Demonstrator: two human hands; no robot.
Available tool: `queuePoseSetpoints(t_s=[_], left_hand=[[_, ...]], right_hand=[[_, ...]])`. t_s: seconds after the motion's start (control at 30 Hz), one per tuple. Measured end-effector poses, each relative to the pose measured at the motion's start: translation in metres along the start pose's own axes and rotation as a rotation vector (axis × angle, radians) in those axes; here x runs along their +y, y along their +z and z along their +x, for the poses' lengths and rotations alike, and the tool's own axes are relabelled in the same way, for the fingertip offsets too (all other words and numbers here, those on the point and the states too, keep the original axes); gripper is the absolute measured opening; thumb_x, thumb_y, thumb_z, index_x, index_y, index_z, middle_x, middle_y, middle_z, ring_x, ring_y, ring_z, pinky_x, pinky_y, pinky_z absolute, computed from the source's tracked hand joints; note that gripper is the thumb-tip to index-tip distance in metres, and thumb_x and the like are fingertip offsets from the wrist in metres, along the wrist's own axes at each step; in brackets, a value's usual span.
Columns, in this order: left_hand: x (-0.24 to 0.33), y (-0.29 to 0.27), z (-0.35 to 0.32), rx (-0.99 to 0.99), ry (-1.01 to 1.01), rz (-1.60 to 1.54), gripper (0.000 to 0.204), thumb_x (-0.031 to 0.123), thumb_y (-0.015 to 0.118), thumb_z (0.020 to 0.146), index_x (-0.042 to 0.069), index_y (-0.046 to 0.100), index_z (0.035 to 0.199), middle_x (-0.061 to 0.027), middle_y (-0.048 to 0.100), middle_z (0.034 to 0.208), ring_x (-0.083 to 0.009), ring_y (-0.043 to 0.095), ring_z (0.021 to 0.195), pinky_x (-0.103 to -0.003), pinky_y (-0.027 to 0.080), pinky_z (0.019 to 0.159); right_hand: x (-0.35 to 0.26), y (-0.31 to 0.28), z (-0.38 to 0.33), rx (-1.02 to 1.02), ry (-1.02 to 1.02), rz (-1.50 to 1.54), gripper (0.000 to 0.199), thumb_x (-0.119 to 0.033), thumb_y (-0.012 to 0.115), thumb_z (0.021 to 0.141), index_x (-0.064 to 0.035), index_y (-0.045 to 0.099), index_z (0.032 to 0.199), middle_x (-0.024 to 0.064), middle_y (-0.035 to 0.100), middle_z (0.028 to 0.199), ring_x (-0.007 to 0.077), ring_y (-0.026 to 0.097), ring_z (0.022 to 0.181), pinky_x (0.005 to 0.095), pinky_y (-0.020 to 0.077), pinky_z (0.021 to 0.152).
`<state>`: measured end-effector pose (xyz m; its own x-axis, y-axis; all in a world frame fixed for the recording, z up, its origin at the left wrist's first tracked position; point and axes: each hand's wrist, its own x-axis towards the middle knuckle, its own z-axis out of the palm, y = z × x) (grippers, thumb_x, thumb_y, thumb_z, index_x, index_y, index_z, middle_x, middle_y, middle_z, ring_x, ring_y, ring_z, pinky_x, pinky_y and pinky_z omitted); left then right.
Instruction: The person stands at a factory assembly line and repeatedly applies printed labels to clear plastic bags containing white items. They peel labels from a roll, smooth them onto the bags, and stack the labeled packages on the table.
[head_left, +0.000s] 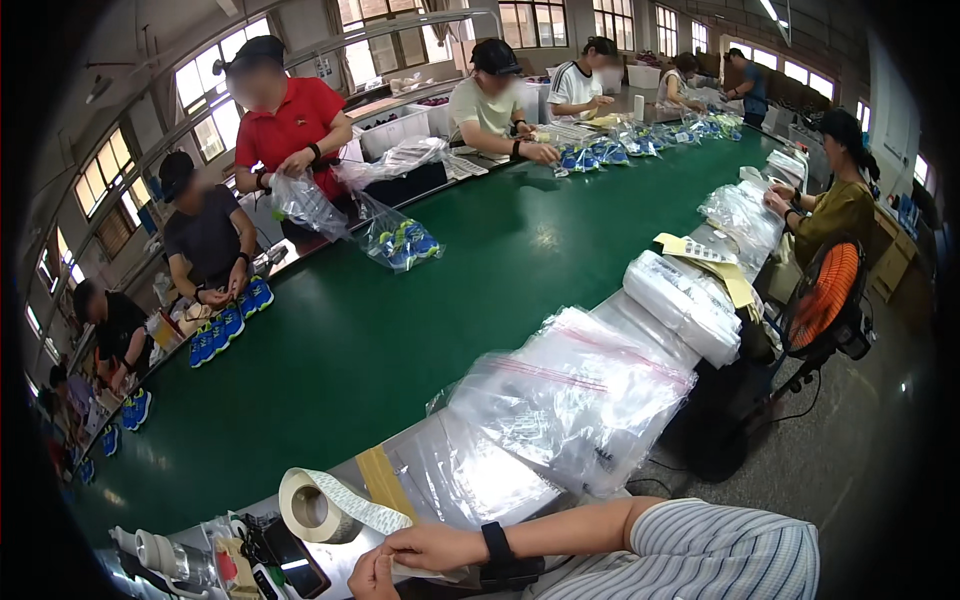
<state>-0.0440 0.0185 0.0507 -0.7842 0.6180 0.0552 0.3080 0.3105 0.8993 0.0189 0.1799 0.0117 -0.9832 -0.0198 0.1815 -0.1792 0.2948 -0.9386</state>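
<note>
Near the bottom edge, my right hand [440, 547] is closed, fingers pinched at the free end of a strip of white labels [375, 513]. The strip runs from a label roll [306, 508] standing on its side on the bench. My left hand [372, 578] is just beside it, fingers curled together and almost touching the right fingertips; what it holds is hidden. Something pale and thin shows below my right palm, too little to name. Beyond the hands lies a pile of clear plastic bags [570, 400] with red seal lines.
A phone [295, 562] and a clear bottle [180, 558] lie left of the roll. A green conveyor belt [400, 330] carries blue-and-green shoes [217, 335] and bagged pairs [405, 243]. Several co-workers line its far side. An orange fan [825, 292] stands at right, near another worker.
</note>
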Motion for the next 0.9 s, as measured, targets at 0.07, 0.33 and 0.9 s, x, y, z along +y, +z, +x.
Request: queuePoseSetpoints(t_s=[0.07,0.33,0.9], left_hand=[[0.002,-0.004,0.0,-0.027,-0.139,-0.093,0.028,0.018,0.052,0.099,-0.006,0.064,0.106,-0.0081,0.066,0.097,-0.0165,0.058,0.089,-0.03,0.046,0.082],[-0.013,-0.019,0.0,0.017,-0.113,-0.112,0.037,0.023,0.049,0.099,-0.011,0.059,0.11,-0.0137,0.064,0.095,-0.0206,0.056,0.085,-0.031,0.046,0.078],[-0.038,0.095,0.008,-0.64,0.466,0.605,0.069,0.041,0.055,0.093,-0.006,0.038,0.141,-0.0254,0.04,0.145,-0.0385,0.038,0.135,-0.048,0.032,0.108]], right_hand=[[0.001,0.0,-0.001,0.026,-0.064,0.071,0.021,-0.014,0.054,0.094,-0.0032,0.059,0.111,0.0158,0.063,0.094,0.032,0.062,0.089,0.0376,0.0474,0.078],[0.007,0.014,0.003,0.129,-0.194,0.392,0.02,-0.017,0.06,0.091,-0.0006,0.06,0.103,0.0134,0.061,0.098,0.0283,0.058,0.096,0.0352,0.0457,0.083],[0.095,-0.05,-0.051,0.827,0.202,-1.134,0.034,-0.039,0.067,0.074,-0.0077,0.063,0.086,0.0095,0.054,0.091,0.0282,0.051,0.092,0.0435,0.0395,0.081]])
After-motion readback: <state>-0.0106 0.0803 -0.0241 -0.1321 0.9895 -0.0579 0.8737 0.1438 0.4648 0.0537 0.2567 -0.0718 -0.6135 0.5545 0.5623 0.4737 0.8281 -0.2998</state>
